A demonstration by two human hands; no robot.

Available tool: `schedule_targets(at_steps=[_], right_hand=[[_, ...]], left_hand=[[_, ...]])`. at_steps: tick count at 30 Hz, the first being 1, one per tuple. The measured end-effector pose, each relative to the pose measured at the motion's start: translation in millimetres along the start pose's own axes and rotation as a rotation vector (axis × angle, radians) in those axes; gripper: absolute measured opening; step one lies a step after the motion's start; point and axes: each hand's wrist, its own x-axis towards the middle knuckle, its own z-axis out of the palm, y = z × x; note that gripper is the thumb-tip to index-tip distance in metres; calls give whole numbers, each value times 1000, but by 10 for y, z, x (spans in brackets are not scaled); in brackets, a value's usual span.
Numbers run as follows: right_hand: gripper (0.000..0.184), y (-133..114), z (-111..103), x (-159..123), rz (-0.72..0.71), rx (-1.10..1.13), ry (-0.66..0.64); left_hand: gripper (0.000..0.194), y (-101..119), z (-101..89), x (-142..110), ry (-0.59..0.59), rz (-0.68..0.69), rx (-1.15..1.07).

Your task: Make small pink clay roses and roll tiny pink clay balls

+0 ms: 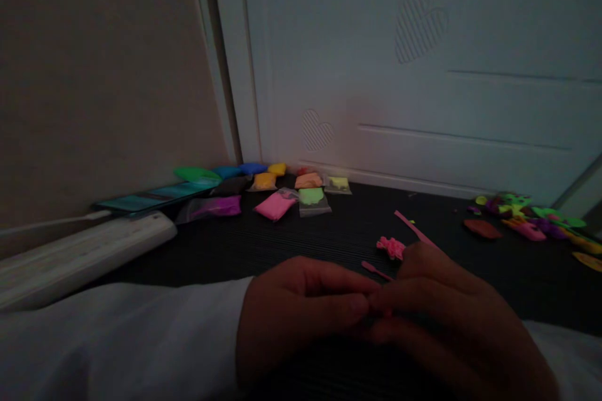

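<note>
My left hand [301, 316] and my right hand [456, 313] meet low in the head view, fingertips touching. Both are closed in a pinch around a tiny piece of pink clay [387, 312], mostly hidden by the fingers. Just beyond the right hand lies a ruffled pink clay piece [391, 248]. A pink tool with a flat end [370, 267] rests nearer, partly covered by the right hand. Behind the right knuckles, a longer pink strip-like tool [414, 227] slants across the table.
Bags of coloured clay, among them a pink bag [276, 205] and a green bag [312, 198], lie by the white door [320, 62]. At left are a phone [150, 199] and a white power strip [94, 254]. Colourful clay shapes [527, 219] cluster on the black table at right.
</note>
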Motion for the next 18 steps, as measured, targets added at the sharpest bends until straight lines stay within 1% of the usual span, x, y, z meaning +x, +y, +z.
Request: schedule_targets(at_steps=[3,6,8,10,13,16,18], right_hand=[[16,3,7,-13,3,19,24],[31,0,23,-33,26,-11,79],[35,-5,35,-48,39,-15,91],[34,-9,42,-62,44,-4,61],[34,-18,42,-72,66,-11,38],[33,-23,36,-69,76,-5,14],[31,-15,29,-57,118,7,-9]], left_hand=[[14,19,3,-7,-2,27,48],[10,61,0,-14,-23,59,150],[8,71,-2,-14,-17,80,184],[6,63,-7,-8,-2,91,156],[10,44,-17,9,19,90,107],[11,46,-24,23,63,111,139],[12,58,-24,27,117,145,169]])
